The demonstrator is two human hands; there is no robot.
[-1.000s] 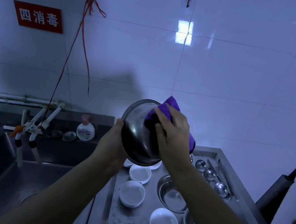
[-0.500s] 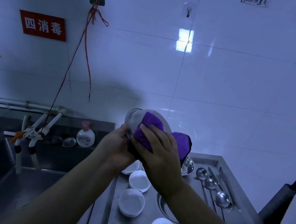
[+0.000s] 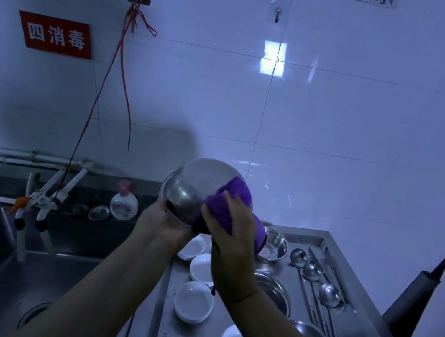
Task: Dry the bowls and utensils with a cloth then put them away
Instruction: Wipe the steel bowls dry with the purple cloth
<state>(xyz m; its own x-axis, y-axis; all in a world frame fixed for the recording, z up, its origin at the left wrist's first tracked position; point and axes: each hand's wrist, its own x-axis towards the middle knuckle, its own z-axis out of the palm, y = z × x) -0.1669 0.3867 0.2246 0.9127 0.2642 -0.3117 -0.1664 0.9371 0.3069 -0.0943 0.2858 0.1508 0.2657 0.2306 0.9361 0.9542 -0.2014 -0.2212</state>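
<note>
Left hand [image 3: 161, 224] is gripping the round steel bowl [image 3: 198, 190] by its rim; right hand [image 3: 230, 228], clutching the purple cloth [image 3: 235, 196], could knock it loose.

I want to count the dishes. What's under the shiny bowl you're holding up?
Below the steel bowl and purple cloth, white bowls sit on the steel counter. Your hands and arms cover some, so a full count isn't possible.
</note>
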